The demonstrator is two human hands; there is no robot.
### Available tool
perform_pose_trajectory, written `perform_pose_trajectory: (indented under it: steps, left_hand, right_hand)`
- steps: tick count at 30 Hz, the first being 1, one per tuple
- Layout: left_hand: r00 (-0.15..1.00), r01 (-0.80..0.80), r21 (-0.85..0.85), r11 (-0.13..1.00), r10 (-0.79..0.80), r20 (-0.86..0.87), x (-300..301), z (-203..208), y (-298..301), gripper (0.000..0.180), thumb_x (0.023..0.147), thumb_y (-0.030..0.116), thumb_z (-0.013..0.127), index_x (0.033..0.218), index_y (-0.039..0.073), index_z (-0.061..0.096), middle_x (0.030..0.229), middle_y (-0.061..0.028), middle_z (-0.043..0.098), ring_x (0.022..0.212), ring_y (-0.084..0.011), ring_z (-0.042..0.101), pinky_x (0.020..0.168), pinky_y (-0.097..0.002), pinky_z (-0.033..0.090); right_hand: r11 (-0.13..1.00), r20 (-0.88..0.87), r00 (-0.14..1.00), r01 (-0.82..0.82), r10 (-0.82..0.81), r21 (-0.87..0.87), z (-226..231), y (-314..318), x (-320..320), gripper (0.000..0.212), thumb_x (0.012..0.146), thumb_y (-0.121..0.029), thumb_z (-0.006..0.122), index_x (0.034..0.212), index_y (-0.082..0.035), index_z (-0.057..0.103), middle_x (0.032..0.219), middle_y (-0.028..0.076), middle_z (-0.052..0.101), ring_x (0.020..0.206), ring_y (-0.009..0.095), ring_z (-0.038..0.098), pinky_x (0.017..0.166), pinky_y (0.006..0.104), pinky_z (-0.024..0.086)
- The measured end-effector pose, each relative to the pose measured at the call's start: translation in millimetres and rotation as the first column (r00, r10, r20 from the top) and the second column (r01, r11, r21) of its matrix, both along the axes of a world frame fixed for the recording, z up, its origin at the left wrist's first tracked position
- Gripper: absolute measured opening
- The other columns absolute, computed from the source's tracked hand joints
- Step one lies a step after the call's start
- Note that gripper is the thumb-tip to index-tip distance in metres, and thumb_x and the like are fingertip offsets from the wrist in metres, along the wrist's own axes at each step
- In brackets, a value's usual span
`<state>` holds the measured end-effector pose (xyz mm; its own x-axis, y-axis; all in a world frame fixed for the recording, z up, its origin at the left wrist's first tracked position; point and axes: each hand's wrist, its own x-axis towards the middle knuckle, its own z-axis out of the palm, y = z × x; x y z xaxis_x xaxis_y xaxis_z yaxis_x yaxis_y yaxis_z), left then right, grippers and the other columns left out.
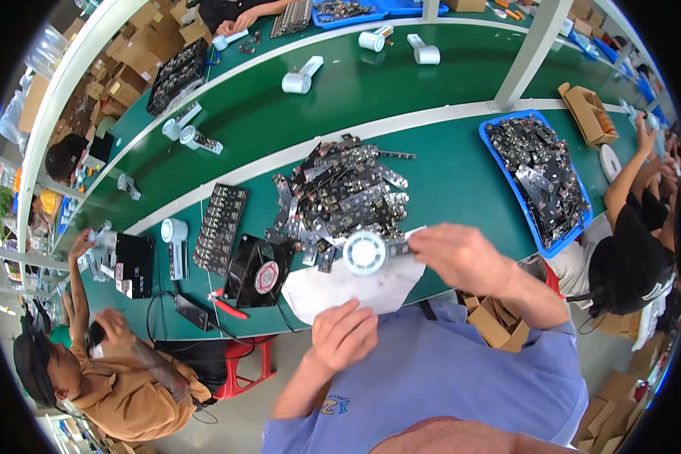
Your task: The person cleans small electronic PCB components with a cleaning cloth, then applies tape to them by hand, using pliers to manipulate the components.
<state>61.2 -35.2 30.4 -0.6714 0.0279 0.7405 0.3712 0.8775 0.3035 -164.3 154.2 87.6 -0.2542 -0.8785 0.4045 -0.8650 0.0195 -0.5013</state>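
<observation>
My right hand (461,259) is closed around the handle end of a white, round-headed handheld device (365,253). Its ring-shaped head faces up, and a dark strip shows along the handle. Below it, my left hand (344,333) has its fingers curled together over a white sheet (310,293) at the table's near edge; whether something small is pinched there is hidden. Just beyond the device lies a heap of narrow black circuit boards (340,193). Left of the sheet stands a black cooling fan (259,272), with red-handled cutters (228,304) beside it.
A panel of circuit boards (221,227) and another round-headed device (175,246) lie left. A blue tray (499,170) full of boards sits right. Similar devices rest on the green conveyor belt (250,113) behind a white rail. Co-workers sit on both sides.
</observation>
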Motion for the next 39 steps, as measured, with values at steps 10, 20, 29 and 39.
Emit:
perform_pose_trajectory:
  steps: [10, 20, 29, 39]
  left_hand:
    - [0.936, -0.109, 0.12, 0.987, 0.061, 0.346, -13, -45, -10, 0.032, 0.084, 0.008, 0.084, 0.113, 0.004, 0.074, 0.116, -0.0105, 0.071, 0.112, -0.031, 0.067, 0.091, -0.0411, 0.052]
    - [0.917, -0.126, 0.145, 0.981, 0.059, 0.395, -20, -43, -12, 0.031, 0.084, 0.008, 0.085, 0.113, 0.006, 0.075, 0.115, -0.007, 0.072, 0.11, -0.0273, 0.069, 0.091, -0.0384, 0.051]
    - [0.898, -0.16, 0.212, 0.964, 0.053, 0.436, -21, -42, -14, 0.032, 0.079, 0.005, 0.088, 0.109, 0.007, 0.077, 0.113, -0.0056, 0.074, 0.109, -0.0275, 0.07, 0.092, -0.0385, 0.052]
    - [0.912, -0.165, 0.204, 0.965, 0.07, 0.403, -19, -45, -10, 0.031, 0.08, 0.006, 0.088, 0.108, 0.007, 0.076, 0.109, -0.0071, 0.075, 0.107, -0.0284, 0.07, 0.093, -0.0397, 0.053]
  right_hand:
    - [0.823, 0.178, 0.808, 0.525, -0.562, 0.217, -31, -150, -178, 0.02, 0.093, -0.012, 0.073, 0.107, 0.0, 0.08, 0.1, 0.027, 0.074, 0.092, 0.045, 0.072, 0.083, 0.0526, 0.057]
    - [0.806, 0.123, 0.797, 0.59, -0.591, 0.043, -107, -208, -261, 0.022, 0.094, -0.019, 0.074, 0.107, -0.001, 0.076, 0.108, 0.024, 0.074, 0.1, 0.045, 0.071, 0.09, 0.054, 0.057]
    - [0.486, -0.293, 0.41, 0.832, -0.864, -0.269, -82, -192, -363, 0.065, 0.086, -0.035, 0.085, 0.133, 0.003, 0.059, 0.134, 0.029, 0.06, 0.123, 0.046, 0.062, 0.103, 0.0529, 0.052]
    - [0.477, 0.092, 0.498, 0.86, -0.862, -0.184, -103, -166, -391, 0.065, 0.086, -0.023, 0.078, 0.146, -0.008, 0.056, 0.141, 0.027, 0.059, 0.12, 0.047, 0.066, 0.105, 0.0525, 0.055]
